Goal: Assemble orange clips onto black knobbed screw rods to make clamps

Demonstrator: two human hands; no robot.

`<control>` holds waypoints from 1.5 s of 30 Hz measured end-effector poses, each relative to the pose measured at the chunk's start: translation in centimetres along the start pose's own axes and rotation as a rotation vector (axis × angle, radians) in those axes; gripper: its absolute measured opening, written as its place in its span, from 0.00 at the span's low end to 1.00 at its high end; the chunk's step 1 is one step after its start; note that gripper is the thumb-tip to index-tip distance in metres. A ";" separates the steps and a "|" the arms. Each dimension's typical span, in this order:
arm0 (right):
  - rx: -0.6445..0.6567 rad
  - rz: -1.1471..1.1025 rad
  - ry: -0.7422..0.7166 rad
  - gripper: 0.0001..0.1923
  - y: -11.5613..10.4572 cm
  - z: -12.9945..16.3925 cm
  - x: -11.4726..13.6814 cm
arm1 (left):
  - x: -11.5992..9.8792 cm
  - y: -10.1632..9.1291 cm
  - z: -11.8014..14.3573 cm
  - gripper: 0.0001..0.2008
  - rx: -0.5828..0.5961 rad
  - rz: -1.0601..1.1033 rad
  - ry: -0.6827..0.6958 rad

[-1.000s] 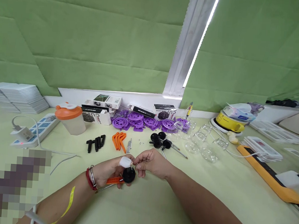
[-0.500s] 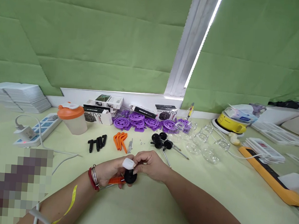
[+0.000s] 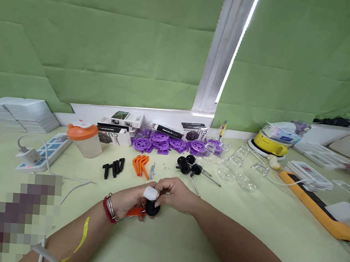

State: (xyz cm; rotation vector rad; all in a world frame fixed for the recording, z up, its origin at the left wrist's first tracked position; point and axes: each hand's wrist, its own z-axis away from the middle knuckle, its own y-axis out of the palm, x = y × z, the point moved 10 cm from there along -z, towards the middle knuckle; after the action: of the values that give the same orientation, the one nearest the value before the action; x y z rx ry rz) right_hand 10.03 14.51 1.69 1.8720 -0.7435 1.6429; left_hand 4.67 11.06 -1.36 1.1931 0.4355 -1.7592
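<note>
My left hand [image 3: 128, 201] holds a small assembly near the table's front: a black round knob [image 3: 151, 207] on a metal rod, with an orange piece [image 3: 133, 211] under the fingers. A white cover sits on one fingertip [image 3: 150, 192]. My right hand [image 3: 175, 193] meets it from the right, fingers pinched at the top of the black knob. Whether it pinches a small part is hidden.
Behind the hands lie black pegs [image 3: 113, 168], orange clips [image 3: 140, 164], metal pins [image 3: 151, 171], black knobs on rods [image 3: 190, 168], purple discs [image 3: 162, 141], clear cups [image 3: 235, 167], small boxes [image 3: 121, 124]. An orange-lidded cup [image 3: 83, 139] and power strip [image 3: 41, 152] stand left; an orange tool [image 3: 313, 204] lies right.
My right hand has closed in on the black knob and lowered onto it. The view shifted slightly. A person's hand has appeared at the far right edge.
</note>
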 end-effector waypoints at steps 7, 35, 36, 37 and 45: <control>0.000 -0.083 0.047 0.13 0.1 0.0 -1.0 | 0.1 0.1 -0.1 0.21 0.009 -0.006 0.007; 0.044 -0.185 0.050 0.14 0.4 0.3 -1.3 | 0.0 0.0 -0.1 0.18 0.008 -0.017 0.015; 0.044 -0.185 0.046 0.14 0.3 0.3 -1.2 | 0.1 0.0 -0.1 0.19 0.006 -0.020 0.011; 0.043 -0.184 0.041 0.13 0.3 0.3 -1.2 | 0.1 0.0 -0.1 0.19 0.005 -0.022 0.007; 0.032 -0.168 0.041 0.11 0.2 0.3 -1.4 | 0.1 0.0 -0.1 0.17 0.015 -0.023 0.013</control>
State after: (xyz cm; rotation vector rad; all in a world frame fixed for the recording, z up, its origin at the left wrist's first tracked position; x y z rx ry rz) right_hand 9.96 14.30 0.32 1.8630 -0.5304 1.5893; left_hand 4.67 11.07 -1.49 1.2147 0.4456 -1.7779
